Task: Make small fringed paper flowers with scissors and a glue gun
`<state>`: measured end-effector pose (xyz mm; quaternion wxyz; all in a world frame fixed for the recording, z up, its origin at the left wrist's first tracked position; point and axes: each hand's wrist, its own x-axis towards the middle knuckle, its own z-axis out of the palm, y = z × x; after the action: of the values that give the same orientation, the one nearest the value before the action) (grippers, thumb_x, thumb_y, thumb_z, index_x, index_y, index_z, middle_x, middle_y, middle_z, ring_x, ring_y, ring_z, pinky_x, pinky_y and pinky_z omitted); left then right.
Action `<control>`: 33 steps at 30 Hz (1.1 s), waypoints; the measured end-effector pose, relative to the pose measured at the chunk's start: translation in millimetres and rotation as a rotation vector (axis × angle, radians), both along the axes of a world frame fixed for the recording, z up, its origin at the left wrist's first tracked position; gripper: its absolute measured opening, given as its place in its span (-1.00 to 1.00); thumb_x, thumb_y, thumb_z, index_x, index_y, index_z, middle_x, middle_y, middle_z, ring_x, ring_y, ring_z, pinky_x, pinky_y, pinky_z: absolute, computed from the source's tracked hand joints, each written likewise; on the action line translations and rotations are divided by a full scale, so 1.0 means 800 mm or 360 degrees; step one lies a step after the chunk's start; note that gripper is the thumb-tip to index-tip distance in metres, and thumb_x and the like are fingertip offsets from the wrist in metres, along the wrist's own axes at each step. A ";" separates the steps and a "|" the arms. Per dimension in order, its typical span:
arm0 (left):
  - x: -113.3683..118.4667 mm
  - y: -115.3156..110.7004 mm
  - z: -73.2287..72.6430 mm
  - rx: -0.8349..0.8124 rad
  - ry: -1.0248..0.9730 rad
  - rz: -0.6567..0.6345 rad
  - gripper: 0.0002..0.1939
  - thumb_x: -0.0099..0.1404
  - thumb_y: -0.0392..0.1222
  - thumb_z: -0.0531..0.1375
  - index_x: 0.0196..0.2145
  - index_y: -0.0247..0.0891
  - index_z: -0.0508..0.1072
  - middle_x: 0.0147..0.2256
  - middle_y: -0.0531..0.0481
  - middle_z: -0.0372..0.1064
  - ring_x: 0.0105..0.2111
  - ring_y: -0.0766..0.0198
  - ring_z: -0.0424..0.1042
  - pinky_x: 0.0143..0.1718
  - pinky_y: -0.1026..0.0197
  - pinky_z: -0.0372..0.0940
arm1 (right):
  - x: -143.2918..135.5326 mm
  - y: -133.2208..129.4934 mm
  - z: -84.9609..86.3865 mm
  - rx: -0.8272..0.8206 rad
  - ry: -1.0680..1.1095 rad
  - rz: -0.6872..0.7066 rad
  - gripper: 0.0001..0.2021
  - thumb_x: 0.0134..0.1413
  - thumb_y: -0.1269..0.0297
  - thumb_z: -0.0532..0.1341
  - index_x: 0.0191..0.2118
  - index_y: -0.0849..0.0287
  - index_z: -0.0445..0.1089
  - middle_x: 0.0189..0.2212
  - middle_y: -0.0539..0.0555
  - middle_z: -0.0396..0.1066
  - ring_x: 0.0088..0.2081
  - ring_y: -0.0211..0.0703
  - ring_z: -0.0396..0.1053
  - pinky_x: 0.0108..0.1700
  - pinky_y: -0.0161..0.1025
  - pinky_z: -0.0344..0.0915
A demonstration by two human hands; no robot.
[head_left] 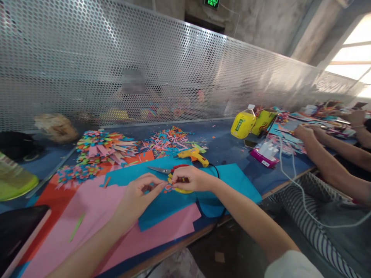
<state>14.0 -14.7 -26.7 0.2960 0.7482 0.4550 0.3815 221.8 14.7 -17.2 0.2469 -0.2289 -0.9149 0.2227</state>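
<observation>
As seen from the head camera, note left hand (142,195) with thumb and index finger pinched on a small coral paper piece (168,188), just above blue sheets (156,214) on the table (222,133). Record right hand (189,178) as curled, fingertips closed on the same piece beside the left ones; cannot tell exact finger contact, too small and blurred. Observe a yellow item (183,191) partly hidden beneath the right hand. Find scissors (159,169) just beyond the hands, blades pointing left, red handles partly covered by the right hand. Log yellow glue gun (193,155) farther back, nozzle to the left, black cord (216,168) trailing right. Note pink sheet (95,208) and orange-red sheet (62,197) at left, with green strip (77,227) on the pink. Record spiky paper ball (101,146) and smaller paper cluster (78,175) at far left, near a loose heap of cut strips (171,139). Observe yellow jug (243,123) and magenta box (264,156) to the right, then co-worker's hands (308,133) beyond. Note perforated metal screen (174,69) upright along the rear.
</observation>
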 end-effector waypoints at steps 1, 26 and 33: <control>0.000 0.000 0.000 -0.0012 -0.0006 -0.0005 -0.79 0.12 -0.04 0.15 -0.47 -0.20 0.49 -0.41 0.00 0.43 -0.38 0.25 0.41 -0.40 0.27 0.28 | 0.000 0.000 0.000 0.0003 0.0003 0.0001 -0.87 0.08 0.29 0.12 -0.35 0.27 0.32 -0.42 0.06 0.34 -0.39 -0.32 0.25 -0.34 -0.41 0.18; 0.002 0.003 0.002 -0.0157 -0.0079 -0.0001 -0.77 0.10 -0.03 0.14 -0.47 -0.22 0.50 -0.42 -0.01 0.42 -0.38 0.25 0.37 -0.41 0.29 0.25 | -0.002 0.000 0.001 -0.0046 0.0102 -0.0015 -0.87 0.03 0.30 0.15 -0.39 0.28 0.32 -0.49 0.03 0.31 -0.45 -0.36 0.22 -0.42 -0.45 0.17; 0.001 0.006 -0.002 -0.0188 -0.0181 0.0003 -0.74 0.11 -0.03 0.14 -0.30 -0.20 0.48 -0.33 -0.02 0.44 -0.32 0.22 0.40 -0.39 0.28 0.28 | -0.001 -0.003 0.003 -0.0126 0.0107 -0.0001 -0.92 -0.02 0.37 0.16 -0.42 0.29 0.32 -0.51 0.01 0.32 -0.48 -0.38 0.22 -0.43 -0.45 0.17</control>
<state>14.8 -10.1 -28.2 0.3646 0.7061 0.4600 0.3961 220.8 11.9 -14.7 0.2684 -0.2310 -0.8965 0.2663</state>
